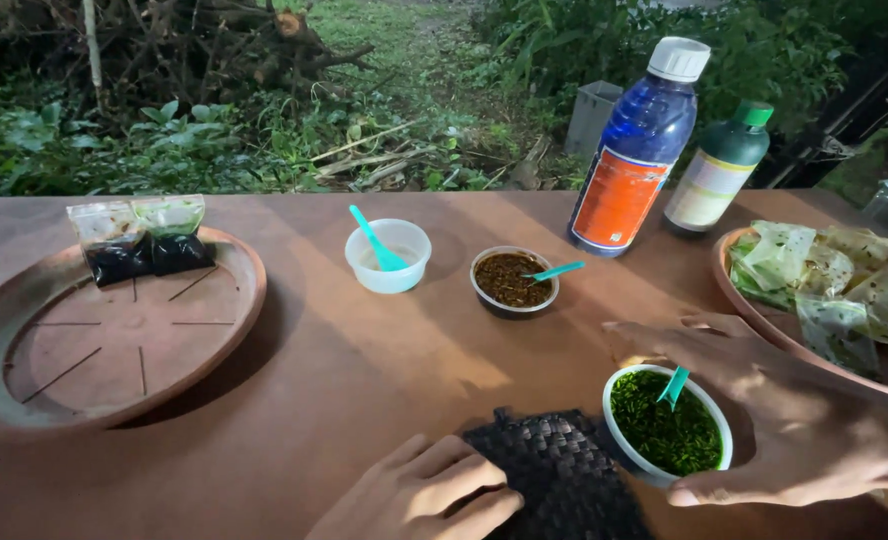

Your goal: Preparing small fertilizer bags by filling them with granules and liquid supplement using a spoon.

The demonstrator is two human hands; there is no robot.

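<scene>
Two filled bags (144,245) sit on the tray (226,330); right hand (794,420) clasps the green-herb cup (667,425), left hand (419,495) seemingly flat, fingers loose, on the woven mat (564,470).

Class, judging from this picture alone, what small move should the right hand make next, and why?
Probably lift the white cup of green granules toward the black woven mat: the right hand already wraps the cup, and the left hand rests on the mat's edge.
</scene>
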